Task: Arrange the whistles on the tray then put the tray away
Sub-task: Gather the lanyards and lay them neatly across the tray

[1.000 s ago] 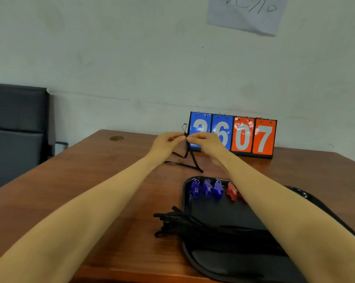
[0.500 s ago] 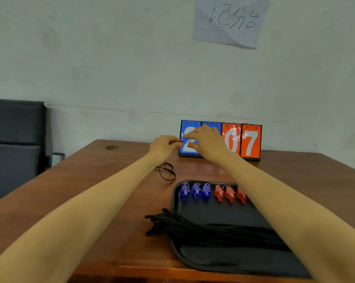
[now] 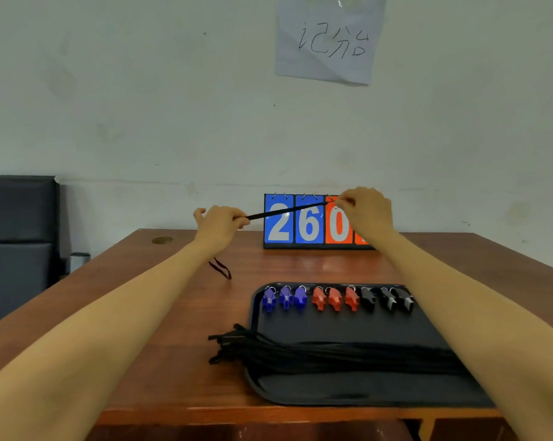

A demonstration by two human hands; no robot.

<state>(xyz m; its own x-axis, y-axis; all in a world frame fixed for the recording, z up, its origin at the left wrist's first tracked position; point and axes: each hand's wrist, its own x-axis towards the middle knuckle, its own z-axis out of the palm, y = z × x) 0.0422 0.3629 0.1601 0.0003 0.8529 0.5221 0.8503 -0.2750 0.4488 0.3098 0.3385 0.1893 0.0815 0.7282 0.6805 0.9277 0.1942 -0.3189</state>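
A black tray (image 3: 357,388) lies on the wooden table (image 3: 160,313). Along its far edge stand three blue whistles (image 3: 285,298), three red whistles (image 3: 335,299) and three black whistles (image 3: 388,300). A bundle of black lanyards (image 3: 300,353) lies across the tray's middle and sticks out over its left rim. Above the table, my left hand (image 3: 221,226) and my right hand (image 3: 365,211) each pinch an end of a black lanyard (image 3: 286,212), pulled taut between them. Its loose loop hangs below my left wrist.
A flip scoreboard (image 3: 307,222) with blue and orange cards stands at the back of the table against the wall. A dark chair (image 3: 14,246) is at the left. A paper note (image 3: 327,39) hangs on the wall.
My hands have moved apart, the right one going right and up, stretching the lanyard straight between them. The view has tilted so more of the tray shows.
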